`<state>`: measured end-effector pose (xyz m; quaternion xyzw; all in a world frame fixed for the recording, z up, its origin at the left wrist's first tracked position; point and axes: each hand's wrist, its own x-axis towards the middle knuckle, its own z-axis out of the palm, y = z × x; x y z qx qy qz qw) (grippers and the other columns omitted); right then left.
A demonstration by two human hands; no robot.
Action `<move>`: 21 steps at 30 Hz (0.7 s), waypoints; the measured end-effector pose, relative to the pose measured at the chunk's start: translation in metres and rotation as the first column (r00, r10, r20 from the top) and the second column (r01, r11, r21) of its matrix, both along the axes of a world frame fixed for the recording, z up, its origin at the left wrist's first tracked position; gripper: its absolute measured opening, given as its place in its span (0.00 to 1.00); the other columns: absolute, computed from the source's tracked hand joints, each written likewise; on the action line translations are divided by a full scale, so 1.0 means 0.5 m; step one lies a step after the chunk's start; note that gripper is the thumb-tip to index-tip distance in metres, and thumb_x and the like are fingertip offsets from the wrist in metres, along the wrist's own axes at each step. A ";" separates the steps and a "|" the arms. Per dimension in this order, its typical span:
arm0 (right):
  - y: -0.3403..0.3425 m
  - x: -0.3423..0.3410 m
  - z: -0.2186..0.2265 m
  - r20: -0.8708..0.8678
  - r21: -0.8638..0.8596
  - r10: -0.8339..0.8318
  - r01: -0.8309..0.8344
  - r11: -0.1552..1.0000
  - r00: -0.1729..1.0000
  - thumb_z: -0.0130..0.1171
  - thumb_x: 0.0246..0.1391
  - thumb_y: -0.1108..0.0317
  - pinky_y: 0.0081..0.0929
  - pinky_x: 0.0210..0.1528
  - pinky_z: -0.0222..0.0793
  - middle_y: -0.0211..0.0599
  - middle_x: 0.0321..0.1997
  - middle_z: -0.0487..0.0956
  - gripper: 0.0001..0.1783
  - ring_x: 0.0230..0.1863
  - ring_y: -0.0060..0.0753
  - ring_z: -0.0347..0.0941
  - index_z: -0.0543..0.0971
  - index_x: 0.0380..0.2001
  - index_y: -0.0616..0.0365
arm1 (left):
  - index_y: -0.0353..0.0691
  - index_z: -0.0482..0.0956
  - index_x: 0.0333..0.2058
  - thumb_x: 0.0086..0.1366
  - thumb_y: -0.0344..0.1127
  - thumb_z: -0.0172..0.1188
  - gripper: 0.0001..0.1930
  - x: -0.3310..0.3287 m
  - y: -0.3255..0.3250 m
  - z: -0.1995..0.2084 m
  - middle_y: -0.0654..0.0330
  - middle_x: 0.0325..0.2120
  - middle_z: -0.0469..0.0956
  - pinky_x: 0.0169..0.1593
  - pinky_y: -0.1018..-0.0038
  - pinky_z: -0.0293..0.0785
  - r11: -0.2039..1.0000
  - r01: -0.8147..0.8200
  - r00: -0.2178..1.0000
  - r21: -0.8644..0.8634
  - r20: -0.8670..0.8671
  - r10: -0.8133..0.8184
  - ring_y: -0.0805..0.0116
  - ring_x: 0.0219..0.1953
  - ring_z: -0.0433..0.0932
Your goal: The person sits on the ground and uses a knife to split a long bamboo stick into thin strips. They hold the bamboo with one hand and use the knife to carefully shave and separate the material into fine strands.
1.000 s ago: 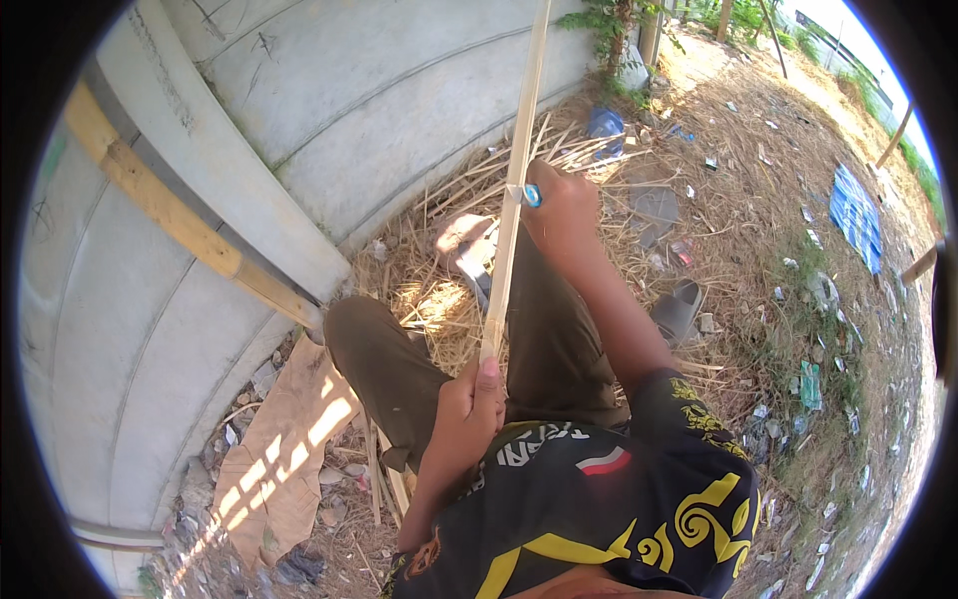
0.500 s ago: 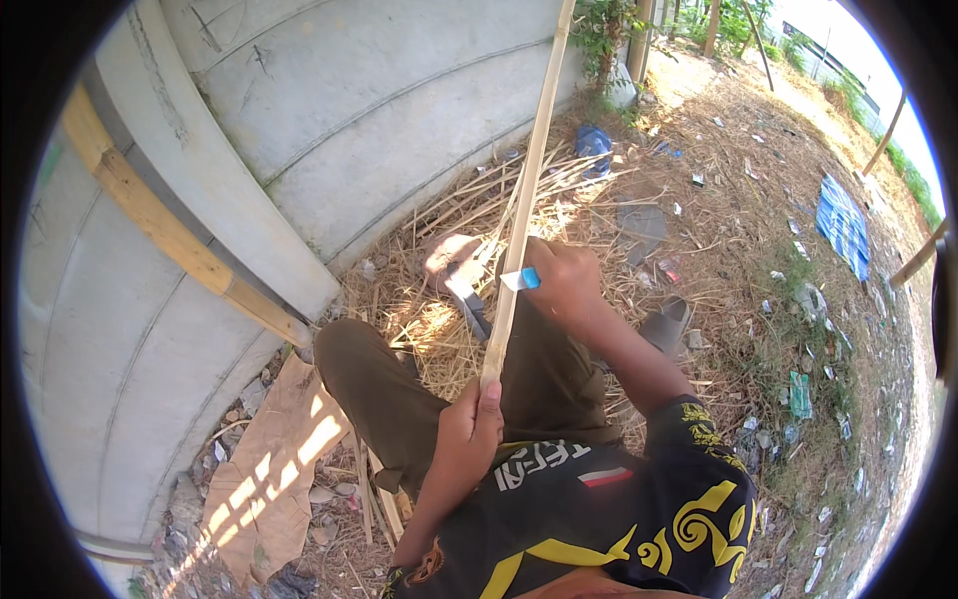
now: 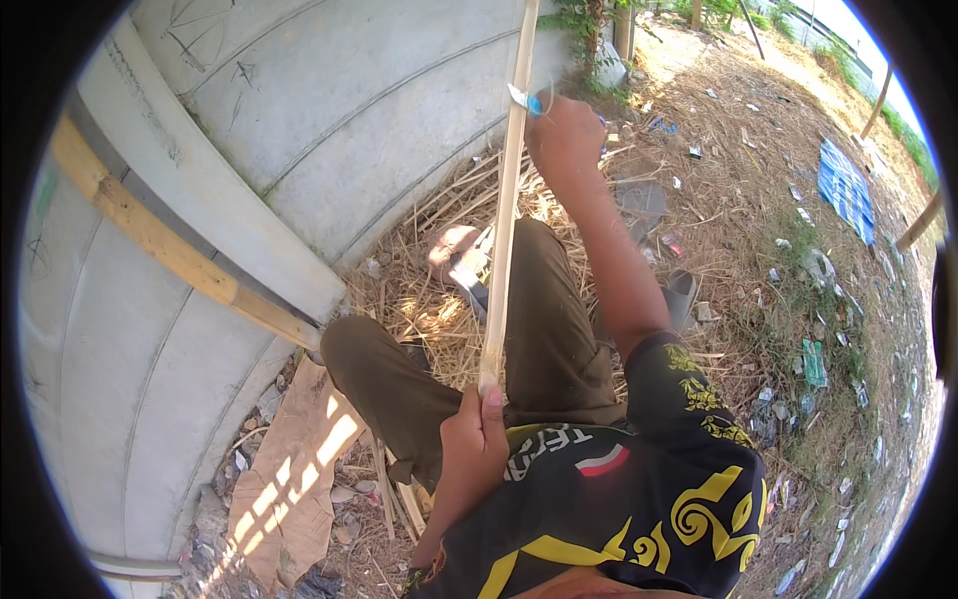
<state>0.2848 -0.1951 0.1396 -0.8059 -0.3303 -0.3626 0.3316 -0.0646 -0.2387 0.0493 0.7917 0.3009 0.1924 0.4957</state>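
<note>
A long, pale bamboo strip (image 3: 504,240) rises from my lap toward the top of the view, past the wall. My left hand (image 3: 473,439) is closed around its near end, thumb on top. Farther up, my right hand (image 3: 567,140) is closed on a small knife (image 3: 521,99) with a light blade and a blue part beside the fingers. The blade lies across the strip, and a thin shaving seems to curl up beside it. Most of the knife's handle is hidden in my fist.
A grey panel wall (image 3: 389,120) stands ahead and left, with a bamboo pole (image 3: 165,235) leaning along it. Split strips and shavings (image 3: 429,290) litter the ground around my feet. Flattened cardboard (image 3: 284,479) lies lower left; a blue striped sheet (image 3: 844,195) lies far right.
My right hand has slid the knife up along the bamboo strip, away from my body, and the arm is now stretched out. The left hand keeps its grip on the near end.
</note>
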 end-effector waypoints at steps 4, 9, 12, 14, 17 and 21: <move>0.024 0.064 0.035 -0.142 0.029 -0.009 0.013 0.999 0.990 0.60 0.51 0.65 0.49 0.32 0.77 0.47 0.23 0.82 0.07 0.28 0.55 0.82 0.82 0.26 0.56 | 0.32 0.72 0.37 0.79 0.45 0.46 0.20 -0.004 0.006 -0.001 0.51 0.17 0.72 0.29 0.66 0.69 0.998 0.000 0.999 -0.061 -0.036 -0.003 0.65 0.21 0.73; -0.027 -0.149 -0.125 0.137 0.027 0.406 -0.414 0.910 0.903 0.63 0.49 0.65 0.41 0.24 0.73 0.38 0.20 0.78 0.06 0.20 0.44 0.78 0.78 0.26 0.54 | 0.37 0.68 0.30 0.80 0.51 0.43 0.24 0.016 0.031 0.013 0.70 0.18 0.61 0.23 0.79 0.58 0.948 0.036 0.985 -0.317 0.171 0.020 0.82 0.19 0.60; -0.063 -0.206 -0.173 0.118 0.010 0.506 -0.511 0.860 0.854 0.65 0.46 0.67 0.40 0.22 0.70 0.38 0.18 0.76 0.07 0.18 0.43 0.76 0.76 0.24 0.53 | 0.40 0.64 0.28 0.80 0.52 0.42 0.24 0.015 0.033 0.012 0.70 0.18 0.59 0.22 0.80 0.56 0.923 0.077 0.981 -0.377 0.194 -0.003 0.82 0.19 0.59; -0.072 -0.202 -0.159 0.046 0.078 0.479 -0.481 0.873 0.877 0.67 0.44 0.67 0.42 0.24 0.70 0.39 0.17 0.76 0.09 0.19 0.46 0.76 0.76 0.24 0.53 | 0.40 0.64 0.28 0.80 0.52 0.42 0.24 0.016 0.029 0.012 0.70 0.18 0.59 0.22 0.80 0.56 0.934 0.113 0.984 -0.339 0.170 -0.057 0.82 0.19 0.59; -0.060 -0.104 -0.093 -0.154 0.168 0.321 -0.295 0.941 0.935 0.68 0.45 0.65 0.46 0.32 0.73 0.46 0.21 0.79 0.08 0.27 0.54 0.79 0.81 0.28 0.56 | 0.41 0.63 0.28 0.80 0.52 0.42 0.24 0.004 0.018 -0.015 0.70 0.18 0.58 0.23 0.79 0.56 0.923 0.171 0.982 -0.345 0.138 -0.130 0.81 0.19 0.59; -0.041 -0.012 -0.015 -0.031 0.007 0.245 -0.245 0.970 0.969 0.68 0.48 0.63 0.48 0.35 0.75 0.49 0.24 0.80 0.08 0.31 0.57 0.80 0.83 0.31 0.54 | 0.41 0.63 0.28 0.80 0.52 0.41 0.24 0.015 0.024 -0.002 0.69 0.18 0.58 0.23 0.79 0.57 0.904 0.211 0.972 -0.372 0.177 -0.154 0.81 0.19 0.58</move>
